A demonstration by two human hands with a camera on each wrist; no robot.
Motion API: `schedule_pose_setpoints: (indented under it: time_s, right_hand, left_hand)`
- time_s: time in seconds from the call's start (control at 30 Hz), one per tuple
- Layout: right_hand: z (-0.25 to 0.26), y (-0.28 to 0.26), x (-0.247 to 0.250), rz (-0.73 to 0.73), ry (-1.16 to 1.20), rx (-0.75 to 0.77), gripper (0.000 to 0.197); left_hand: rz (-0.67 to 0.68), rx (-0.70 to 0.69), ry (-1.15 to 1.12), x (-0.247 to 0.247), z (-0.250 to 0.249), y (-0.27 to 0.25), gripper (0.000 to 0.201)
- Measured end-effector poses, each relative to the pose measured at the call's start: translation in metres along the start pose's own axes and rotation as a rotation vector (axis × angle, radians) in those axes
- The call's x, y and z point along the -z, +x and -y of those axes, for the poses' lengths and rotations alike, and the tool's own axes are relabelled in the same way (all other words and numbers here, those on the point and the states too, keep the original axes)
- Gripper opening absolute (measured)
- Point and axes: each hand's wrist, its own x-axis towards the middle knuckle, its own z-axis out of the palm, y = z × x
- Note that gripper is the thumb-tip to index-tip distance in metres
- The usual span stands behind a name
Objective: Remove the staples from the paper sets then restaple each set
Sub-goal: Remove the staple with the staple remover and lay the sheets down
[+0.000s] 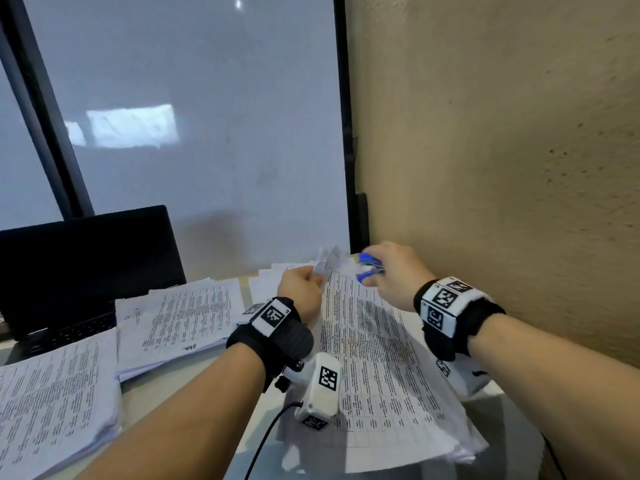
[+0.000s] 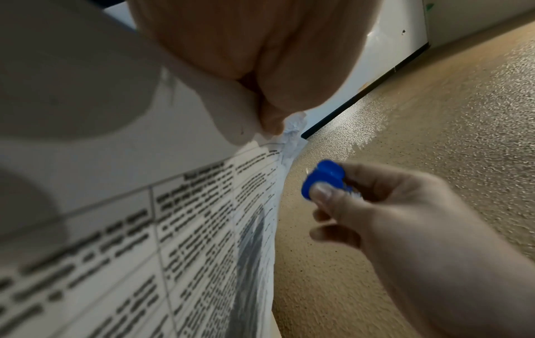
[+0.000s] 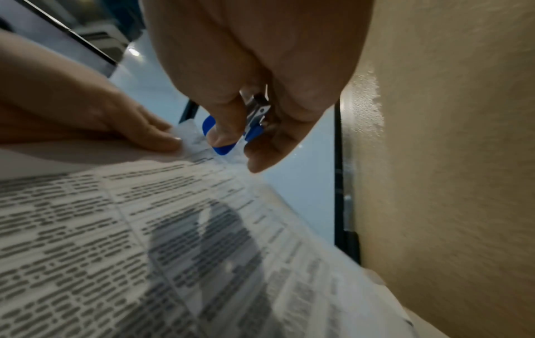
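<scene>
A printed paper set (image 1: 377,362) is lifted off the table, its far corner (image 2: 292,132) crumpled. My left hand (image 1: 304,285) pinches that corner between thumb and fingers (image 3: 156,137). Just right of the corner, my right hand (image 1: 391,275) grips a blue staple remover (image 1: 367,268) with metal jaws (image 3: 257,112). The remover (image 2: 321,178) sits a little apart from the paper edge in the left wrist view. No staple is visible.
Two more stacks of printed sheets (image 1: 180,320) (image 1: 52,410) lie on the table to the left. A black laptop (image 1: 79,265) stands open behind them. A beige wall (image 1: 502,150) is close on the right, a glass panel (image 1: 194,133) ahead.
</scene>
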Motion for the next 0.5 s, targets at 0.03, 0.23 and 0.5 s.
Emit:
schedule_pose_setpoints:
  time_s: [0.03,0.23,0.5]
  right_hand:
    - [0.008,0.003,-0.002,-0.026,-0.014,0.06,0.032]
    - [0.024,0.009,-0.019,-0.119,0.045,0.157,0.042]
    - [0.022,0.002,-0.023,-0.258,0.084,0.218,0.037]
  left_hand:
    - [-0.004,-0.014,-0.03,-0.002,-0.002,-0.001,0.03]
    - [-0.025,-0.024,-0.125,-0.003,-0.002,0.002,0.028]
    - [-0.021,0.002,-0.254,-0.006,-0.006,-0.001,0.018]
